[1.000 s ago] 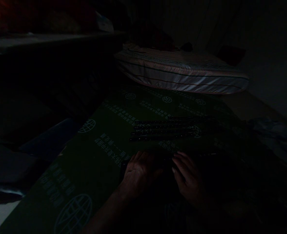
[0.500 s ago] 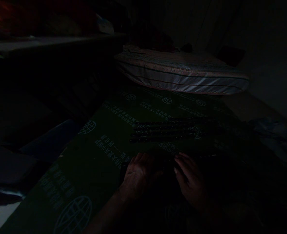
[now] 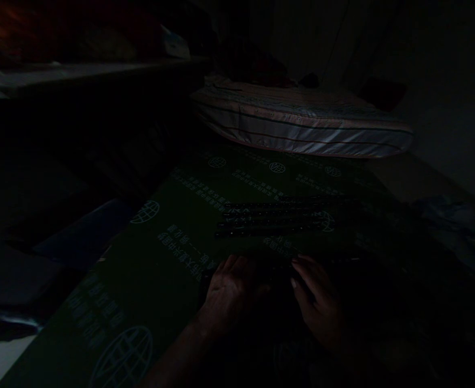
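Observation:
The light is very dim. My left hand (image 3: 231, 285) lies palm down with its fingers curled over the far edge of something dark, apparently a long dotted strip (image 3: 344, 261). My right hand (image 3: 316, 296) rests farther along it, fingers stretched forward and the thumb apart from them. What lies under both palms is lost in shadow. Beyond my hands, several dark strips (image 3: 270, 233) with small pale dots lie side by side on a green printed board (image 3: 176, 215).
A mattress (image 3: 302, 129) with a striped cover is at the board's far end. On the left stands a raised shelf or table (image 3: 100, 73) with things on it. Crumpled pale material (image 3: 447, 215) lies to the right; a blue item (image 3: 84, 229) is low at the left.
My right hand has shifted very slightly to the right, with its fingers still stretched. My left hand and the strips on the board look nearly unchanged.

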Demonstrator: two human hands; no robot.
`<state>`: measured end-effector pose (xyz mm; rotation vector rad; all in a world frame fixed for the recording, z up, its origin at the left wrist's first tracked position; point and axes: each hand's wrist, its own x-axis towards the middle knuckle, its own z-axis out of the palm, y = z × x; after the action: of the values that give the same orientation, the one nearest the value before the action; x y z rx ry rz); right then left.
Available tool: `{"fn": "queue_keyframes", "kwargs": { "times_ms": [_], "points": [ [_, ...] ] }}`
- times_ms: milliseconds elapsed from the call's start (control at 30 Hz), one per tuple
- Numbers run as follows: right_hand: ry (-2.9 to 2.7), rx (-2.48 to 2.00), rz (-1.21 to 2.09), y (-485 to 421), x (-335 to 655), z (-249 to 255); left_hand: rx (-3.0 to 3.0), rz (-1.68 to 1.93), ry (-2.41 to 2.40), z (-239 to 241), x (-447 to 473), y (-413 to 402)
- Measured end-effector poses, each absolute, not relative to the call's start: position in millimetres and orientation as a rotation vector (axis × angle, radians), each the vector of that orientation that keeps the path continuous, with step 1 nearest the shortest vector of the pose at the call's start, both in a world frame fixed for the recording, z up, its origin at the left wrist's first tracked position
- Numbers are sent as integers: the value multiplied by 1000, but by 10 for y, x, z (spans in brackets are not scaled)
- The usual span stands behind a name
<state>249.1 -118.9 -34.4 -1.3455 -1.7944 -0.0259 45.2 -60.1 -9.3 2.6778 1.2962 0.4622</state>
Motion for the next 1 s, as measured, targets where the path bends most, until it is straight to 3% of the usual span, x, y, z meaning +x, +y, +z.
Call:
{"fn": "queue_keyframes", "kwargs": {
  "times_ms": [600, 1000],
  "points": [
    [-1780, -1396, -19, -1181, 2533, -232, 2633, 464, 1300, -103, 449, -618],
    [-1881, -1483, 48, -1138, 2627, 118, 2625, 475, 1291, -96, 447, -618]
  ]
}}
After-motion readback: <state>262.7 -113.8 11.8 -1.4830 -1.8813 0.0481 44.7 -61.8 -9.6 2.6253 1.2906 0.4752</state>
